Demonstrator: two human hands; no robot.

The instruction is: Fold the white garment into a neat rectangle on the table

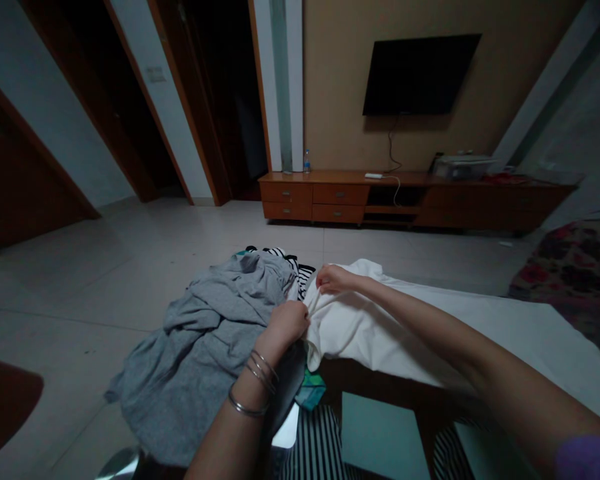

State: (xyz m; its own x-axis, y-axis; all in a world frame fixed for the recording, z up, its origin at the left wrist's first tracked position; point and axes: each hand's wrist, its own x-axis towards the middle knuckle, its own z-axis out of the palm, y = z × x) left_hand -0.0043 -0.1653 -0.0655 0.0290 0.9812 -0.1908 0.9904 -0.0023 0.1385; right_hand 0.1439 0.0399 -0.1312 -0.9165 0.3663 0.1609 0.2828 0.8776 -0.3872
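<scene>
A white garment [380, 333] lies stretched across a dark table [380, 387] from the middle to the right. My left hand [287, 323], with bangles on the wrist, is closed in a pinch on the near corner of its left edge. My right hand [333, 279] is closed on the far corner of the same edge. Just left of both hands lies a crumpled grey garment [205, 347], draped over the table's left end. A black-and-white striped cloth [300, 267] peeks out behind the grey one.
A teal item [311, 390] sits under the white garment's edge. A long wooden TV cabinet [405, 200] with a wall-mounted TV [417, 73] stands at the far wall. Doorways open at the left. A floral-covered seat [575, 267] is at the right. Pale tiled floor [105, 267] spreads between.
</scene>
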